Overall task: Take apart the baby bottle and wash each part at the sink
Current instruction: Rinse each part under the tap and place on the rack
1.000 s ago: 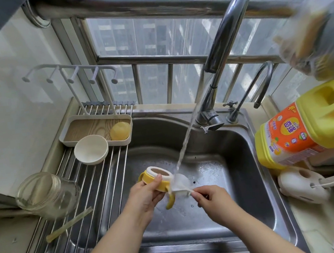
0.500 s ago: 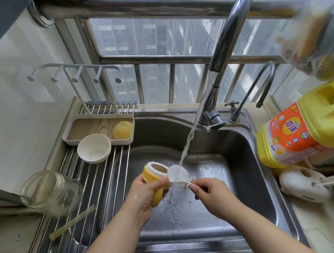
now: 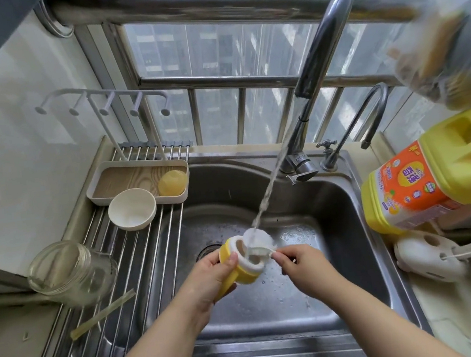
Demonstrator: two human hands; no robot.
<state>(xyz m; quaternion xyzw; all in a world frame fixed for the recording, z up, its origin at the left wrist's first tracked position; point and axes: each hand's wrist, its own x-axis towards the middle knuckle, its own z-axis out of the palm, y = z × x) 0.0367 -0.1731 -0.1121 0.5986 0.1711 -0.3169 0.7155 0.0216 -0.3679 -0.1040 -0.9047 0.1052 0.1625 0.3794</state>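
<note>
Over the sink [image 3: 349, 223], under the running stream, left hand [image 3: 211, 279] grips the yellow bottle collar [image 3: 239, 269], long axis pointing toward 2 o'clock. Right hand [image 3: 301, 265] pinches a thin brush handle at the collar's 3 o'clock; white brush head [image 3: 261, 239] touches its rim. Judgement: scrubbing runs along that axis.

collar [image 3: 240, 262]: turned, opening now faces right | brush [image 3: 258, 239]: head now against its rim
</note>
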